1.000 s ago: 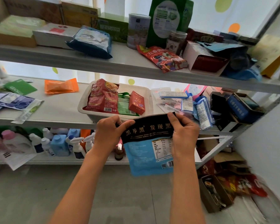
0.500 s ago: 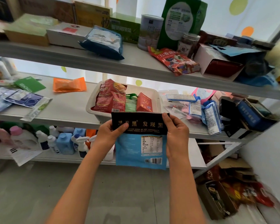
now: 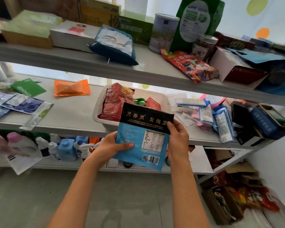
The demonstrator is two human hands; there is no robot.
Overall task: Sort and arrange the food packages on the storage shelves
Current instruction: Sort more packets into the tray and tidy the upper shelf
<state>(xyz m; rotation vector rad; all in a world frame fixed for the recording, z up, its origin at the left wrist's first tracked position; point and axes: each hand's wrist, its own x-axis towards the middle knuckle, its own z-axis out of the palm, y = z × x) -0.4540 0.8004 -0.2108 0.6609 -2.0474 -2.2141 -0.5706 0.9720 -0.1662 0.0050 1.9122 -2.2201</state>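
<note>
I hold a flat blue and black food pouch [image 3: 141, 137] upright in front of the middle shelf [image 3: 69, 117], its printed back facing me. My left hand [image 3: 111, 146] grips its lower left edge, thumb across the blue part. My right hand [image 3: 178, 139] grips its right edge, thumb on the black band. Just behind the pouch sits a white basket [image 3: 99, 109] holding a red bag [image 3: 115, 102], a green packet and a small red box [image 3: 153, 104].
The top shelf [image 3: 138, 66] carries boxes, a dark blue bag [image 3: 113, 45], a tin, a tall green bag and a red snack bag [image 3: 191, 66]. Loose packets lie left and right of the basket. Cleaning bottles [image 3: 64, 148] fill the bottom shelf. Cartons sit on the floor at right.
The pouch has risen and tilted, its top now overlapping the basket's front. My left hand slid from the black top band down to the lower left edge. My right hand still holds the right edge.
</note>
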